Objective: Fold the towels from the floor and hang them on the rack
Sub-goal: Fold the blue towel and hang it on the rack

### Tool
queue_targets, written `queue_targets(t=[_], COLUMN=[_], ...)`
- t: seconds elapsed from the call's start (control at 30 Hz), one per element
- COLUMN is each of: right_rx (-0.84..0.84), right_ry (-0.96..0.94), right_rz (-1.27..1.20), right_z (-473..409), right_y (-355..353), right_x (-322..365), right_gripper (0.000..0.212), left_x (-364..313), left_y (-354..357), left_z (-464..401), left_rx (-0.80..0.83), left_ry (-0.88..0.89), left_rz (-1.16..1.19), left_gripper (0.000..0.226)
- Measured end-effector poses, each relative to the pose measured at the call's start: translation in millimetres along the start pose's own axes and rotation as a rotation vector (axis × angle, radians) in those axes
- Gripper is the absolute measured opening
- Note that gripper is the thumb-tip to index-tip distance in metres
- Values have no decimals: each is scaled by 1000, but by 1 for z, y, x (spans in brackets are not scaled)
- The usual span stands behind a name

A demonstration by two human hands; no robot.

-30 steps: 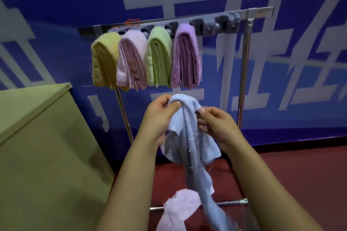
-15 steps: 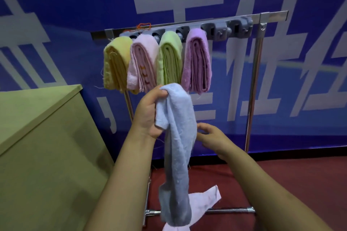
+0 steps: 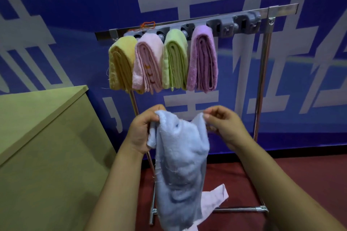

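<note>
A light blue towel [image 3: 180,167] hangs unfolded between my hands, below the rack. My left hand [image 3: 141,131] grips its upper left edge. My right hand [image 3: 221,124] pinches its upper right corner. The metal rack [image 3: 262,73] stands against the blue wall. Folded towels hang side by side from the grey clips on its top bar: yellow [image 3: 120,65], pink [image 3: 148,65], green [image 3: 175,60] and purple [image 3: 203,60]. A pale pink towel [image 3: 214,199] lies on the red floor behind the blue one, partly hidden by it.
A tan cabinet [image 3: 43,146] stands close on the left. The rack's bottom bar [image 3: 240,209] runs low across the red floor [image 3: 281,170]. Free grey clips [image 3: 242,22] sit on the right part of the top bar.
My right hand has come up and taken the blue towel's right corner. Both hands now spread its top edge apart. My left hand has dropped lower.
</note>
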State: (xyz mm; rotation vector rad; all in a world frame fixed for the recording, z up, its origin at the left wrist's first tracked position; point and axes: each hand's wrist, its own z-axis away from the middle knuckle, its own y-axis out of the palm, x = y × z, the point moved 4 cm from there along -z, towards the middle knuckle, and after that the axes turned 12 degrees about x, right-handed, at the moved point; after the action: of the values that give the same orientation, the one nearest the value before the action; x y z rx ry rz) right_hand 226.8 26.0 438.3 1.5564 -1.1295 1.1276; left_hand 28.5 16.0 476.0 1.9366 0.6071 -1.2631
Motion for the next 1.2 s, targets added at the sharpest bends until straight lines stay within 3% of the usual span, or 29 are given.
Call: queue_targets(t=[0.1,0.2,0.3,0.37,0.43,0.53,0.57,0.67,0.77,0.9,1.03,1.13,1.2], right_rx=[59,161,236,249,259,234,221,185,94,-10,-85,-45,109], right_ry=[-155,-249,-284,-283,-276,-250,-244,-243,-237,-174,-30,0,-22], right_rz=[-119,-181,-219,-210,-193,-206,-201,-198,-143,-17,179,462,457], right_z=[3,7,9,9,7,5,4,2,4,10,14,17,17], right_y=[8,22,33,37,41,44,43,37,22,-2,-12,-2,14], right_x=[41,69,80,79,75,69,68,69,68,51,24,18,18], right_gripper=[17,21,18,20,32,33,32,33,32,33,30,25,30], left_x=[15,25,20,7,2,18,25,33,26,4,-21,-30,-29], left_y=[-10,-5,-7,-14,-21,-11,-9,-10,-17,-24,-9,14,29], left_z=[13,26,34,33,27,13,9,7,13,24,15,0,-12], left_rx=[-62,22,61,-131,-299,-93,-47,-137,-216,-293,-205,-88,13], left_ry=[-141,-270,-230,-91,-48,-222,-267,-281,-246,-232,-138,-101,-103], left_rz=[-262,-491,-424,-398,-534,-654,-672,-749,-874,-957,-1063,-1163,-1226], left_gripper=[15,12,27,24,27,54,51,20,8,12,13,8,6])
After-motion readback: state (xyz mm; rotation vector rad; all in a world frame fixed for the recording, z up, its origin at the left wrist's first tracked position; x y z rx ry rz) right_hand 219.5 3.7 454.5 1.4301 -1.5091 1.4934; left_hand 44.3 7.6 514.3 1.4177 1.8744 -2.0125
